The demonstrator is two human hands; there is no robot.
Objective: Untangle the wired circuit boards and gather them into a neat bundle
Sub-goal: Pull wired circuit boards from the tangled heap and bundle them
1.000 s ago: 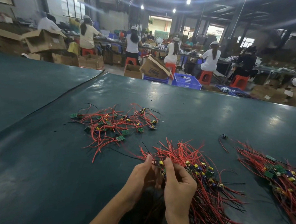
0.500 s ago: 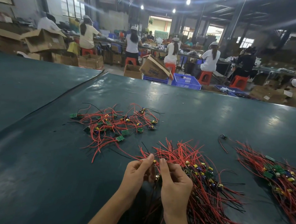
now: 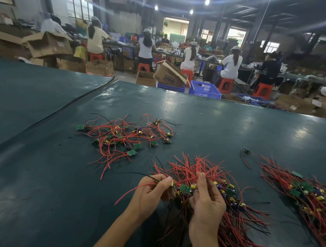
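Observation:
Small green circuit boards with red and black wires lie in three groups on the dark green table (image 3: 205, 113). A loose tangle (image 3: 126, 137) sits at centre left. A gathered bundle (image 3: 233, 205) lies in front of me, wires fanned out. My left hand (image 3: 150, 195) pinches a red and a black wire of one board (image 3: 185, 188) at the bundle's left edge. My right hand (image 3: 206, 200) grips red wires of the bundle just right of that board. A third pile (image 3: 311, 195) lies at the right.
A single stray board with wires (image 3: 246, 152) lies between the bundle and the right pile. A seam (image 3: 70, 105) crosses the table mat at left. Beyond the far edge are blue crates (image 3: 206, 89), cardboard boxes and seated workers.
My hands have moved slightly apart; the left has drawn one board's red and black wires out to the left of the bundle, and a green board now shows between the hands.

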